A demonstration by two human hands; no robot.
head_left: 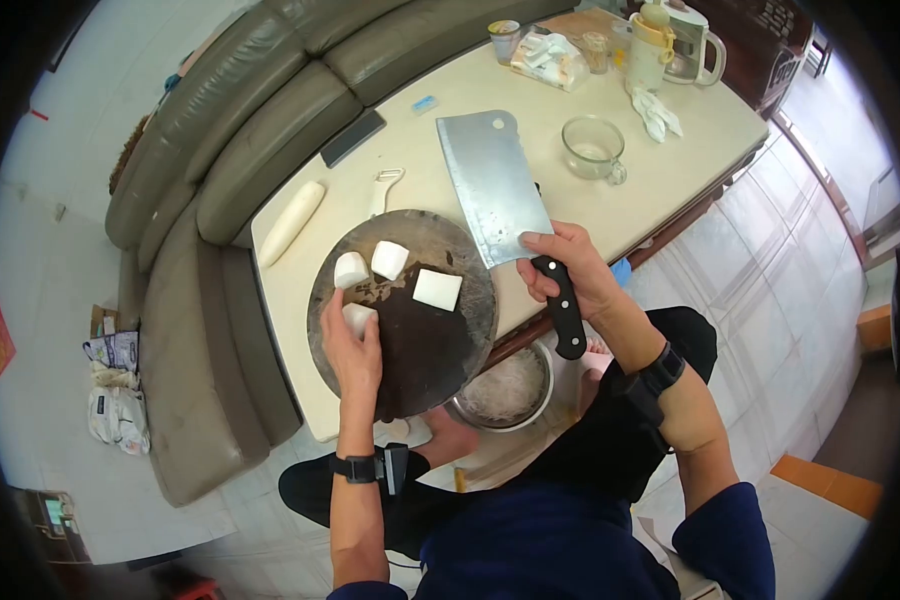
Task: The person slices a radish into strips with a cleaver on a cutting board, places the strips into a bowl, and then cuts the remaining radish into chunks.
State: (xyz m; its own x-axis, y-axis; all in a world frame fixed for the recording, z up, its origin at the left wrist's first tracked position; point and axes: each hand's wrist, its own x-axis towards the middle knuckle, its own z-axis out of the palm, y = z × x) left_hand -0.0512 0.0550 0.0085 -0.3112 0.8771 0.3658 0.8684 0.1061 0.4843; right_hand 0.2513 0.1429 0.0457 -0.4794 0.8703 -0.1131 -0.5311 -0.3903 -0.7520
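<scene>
My right hand grips a cleaver near the top of its black handle, thumb against the blade. The broad blade is raised over the right edge of the round, dark chopping board. On the board's left side my left hand has its fingers around a white radish chunk. Just beyond it sit two more chunks, a rounded one and a blockier one. A flat-sided white piece lies farther right. A long peeled white radish rests on the table, left of the board.
A white peeler lies behind the board on the cream table. A glass cup stands right of the blade. Tissues and a thermos are at the far end. Below the table edge sits a metal bowl of pale shreds.
</scene>
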